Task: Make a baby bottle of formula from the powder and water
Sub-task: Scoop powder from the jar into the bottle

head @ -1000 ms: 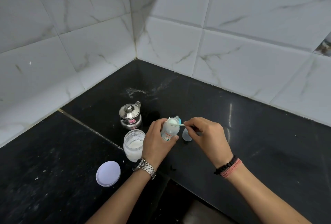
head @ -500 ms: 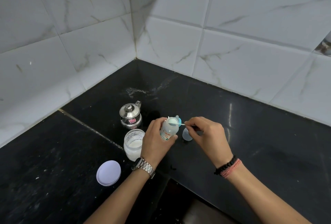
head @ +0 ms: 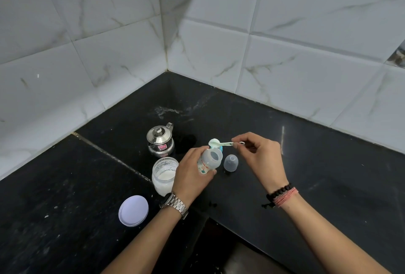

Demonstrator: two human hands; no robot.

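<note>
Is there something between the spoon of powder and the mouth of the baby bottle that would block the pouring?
Nothing visible does. The right hand pinches the spoon just behind the uncapped baby bottle, which the left hand grips and tilts. The bottle's mouth is open; the clear cap stands apart on the counter.

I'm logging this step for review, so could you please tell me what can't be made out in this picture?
- Head view: the lower part of the bottle is covered by the left hand.
- Whether the scoop holds powder: too small to tell.
- The scoop's handle end is hidden in the fingers of the right hand.
- What the steel pot holds: its lid is on.
- The pot's sticker: too small to read.
</note>
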